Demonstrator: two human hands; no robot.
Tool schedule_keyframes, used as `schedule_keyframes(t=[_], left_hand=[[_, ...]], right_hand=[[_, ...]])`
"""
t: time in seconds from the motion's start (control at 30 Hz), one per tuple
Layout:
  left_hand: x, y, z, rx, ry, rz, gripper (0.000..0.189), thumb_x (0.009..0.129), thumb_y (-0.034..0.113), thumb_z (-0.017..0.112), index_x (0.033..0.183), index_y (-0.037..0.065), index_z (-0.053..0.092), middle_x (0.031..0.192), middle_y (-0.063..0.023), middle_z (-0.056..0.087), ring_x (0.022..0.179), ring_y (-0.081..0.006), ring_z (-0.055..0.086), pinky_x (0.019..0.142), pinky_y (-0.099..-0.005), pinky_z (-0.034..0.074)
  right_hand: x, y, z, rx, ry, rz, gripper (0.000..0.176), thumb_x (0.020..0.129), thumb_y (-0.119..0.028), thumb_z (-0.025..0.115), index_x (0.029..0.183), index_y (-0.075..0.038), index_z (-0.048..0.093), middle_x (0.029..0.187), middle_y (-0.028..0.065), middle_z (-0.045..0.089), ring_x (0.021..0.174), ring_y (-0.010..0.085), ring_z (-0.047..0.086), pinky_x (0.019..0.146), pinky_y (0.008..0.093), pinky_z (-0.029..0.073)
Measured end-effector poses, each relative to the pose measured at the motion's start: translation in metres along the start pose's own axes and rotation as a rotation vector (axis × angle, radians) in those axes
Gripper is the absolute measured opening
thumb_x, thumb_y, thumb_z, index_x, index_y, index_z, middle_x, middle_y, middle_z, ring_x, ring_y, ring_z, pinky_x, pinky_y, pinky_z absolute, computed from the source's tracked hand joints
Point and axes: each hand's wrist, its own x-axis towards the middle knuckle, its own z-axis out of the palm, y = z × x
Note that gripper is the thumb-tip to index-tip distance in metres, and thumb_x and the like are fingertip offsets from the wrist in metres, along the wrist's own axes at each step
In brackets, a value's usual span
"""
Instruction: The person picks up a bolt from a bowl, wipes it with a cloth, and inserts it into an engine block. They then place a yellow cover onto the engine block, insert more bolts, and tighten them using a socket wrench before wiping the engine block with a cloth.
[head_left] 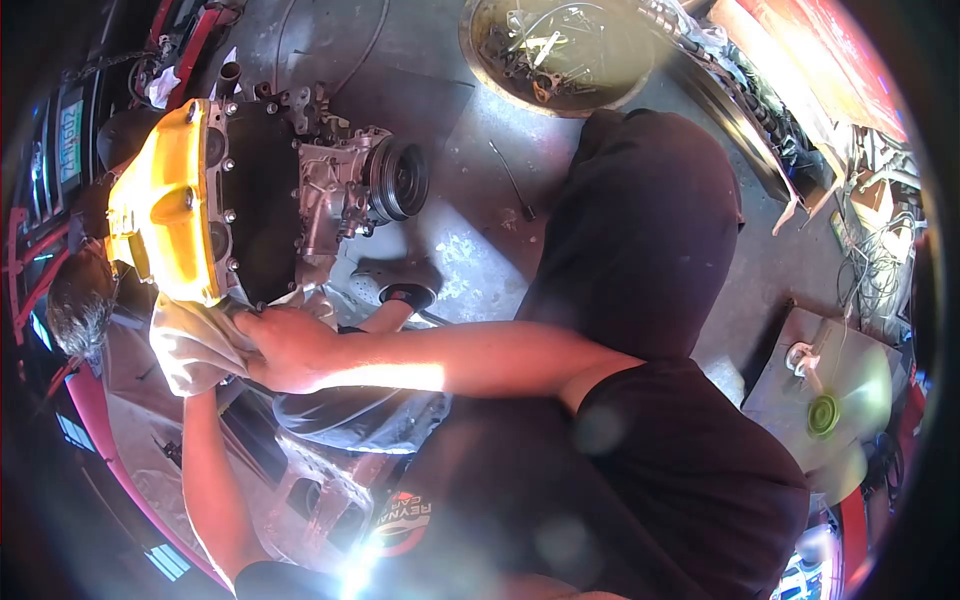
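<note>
An engine (325,195) with a shiny yellow cover (170,205) on its left side and a black pulley (398,178) on its right rests at the upper left. My right hand (285,347) is closed on a pale cloth (195,350) just below the cover's lower end. The cloth bunches against that end. My left forearm (212,480) rises from the bottom left to the cloth, which hides the fingers of my left hand.
A round basin (480,85) of liquid and small metal parts stands at the top. A thin tool (513,180) lies on the floor. Another person's head (80,300) is at the far left. Wires (870,255) and a metal sheet (775,385) are at the right.
</note>
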Motion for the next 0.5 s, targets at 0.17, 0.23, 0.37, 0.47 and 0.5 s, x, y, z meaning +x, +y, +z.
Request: schedule_keyframes(t=[0.17,0.23,0.37,0.47,0.5], left_hand=[[-0.003,-0.02,-0.006,0.296,-0.041,0.16,0.054,0.088,0.026,0.065,0.135,0.008,0.047,0.128,-0.0102,0.054,0.123,-0.0269,0.049,0.105,-0.0361,0.04],[-0.008,-0.009,-0.02,0.208,-0.028,0.165,0.052,0.087,0.026,0.066,0.133,0.008,0.048,0.126,-0.0103,0.054,0.12,-0.0274,0.05,0.102,-0.0363,0.041],[-0.013,0.009,-0.048,0.136,-0.005,0.204,0.05,0.086,0.026,0.067,0.13,0.008,0.049,0.12,-0.0105,0.055,0.114,-0.0283,0.051,0.097,-0.0368,0.042],[-0.012,0.01,-0.058,0.124,0.005,0.219,0.049,0.085,0.025,0.067,0.127,0.008,0.05,0.116,-0.0106,0.055,0.11,-0.029,0.052,0.094,-0.0372,0.043],[-0.012,0.01,-0.06,0.121,0.008,0.225,0.048,0.084,0.025,0.068,0.126,0.008,0.051,0.115,-0.0107,0.055,0.108,-0.0292,0.052,0.093,-0.0373,0.043]], right_hand=[[-0.002,-0.002,0.008,0.079,0.03,-0.009,0.043,0.081,-0.022,0.066,0.112,0.002,0.048,0.103,0.0256,0.06,0.1,0.0436,0.06,0.087,0.0518,0.049],[-0.005,0.0,0.016,0.11,0.065,-0.057,0.044,0.081,-0.022,0.066,0.114,0.002,0.048,0.107,0.0258,0.058,0.102,0.0438,0.06,0.087,0.0515,0.049],[-0.007,0.004,0.019,0.031,-0.044,-0.025,0.048,0.08,-0.022,0.066,0.119,-0.001,0.049,0.111,0.0222,0.057,0.104,0.0415,0.06,0.088,0.0503,0.05],[0.0,0.011,0.02,0.03,-0.087,-0.002,0.049,0.079,-0.022,0.067,0.12,-0.001,0.05,0.111,0.0216,0.057,0.105,0.0408,0.06,0.087,0.0498,0.051],[0.002,0.012,0.019,0.022,-0.089,-0.013,0.05,0.079,-0.022,0.068,0.12,-0.001,0.05,0.111,0.0216,0.057,0.105,0.0408,0.06,0.087,0.0496,0.051]])
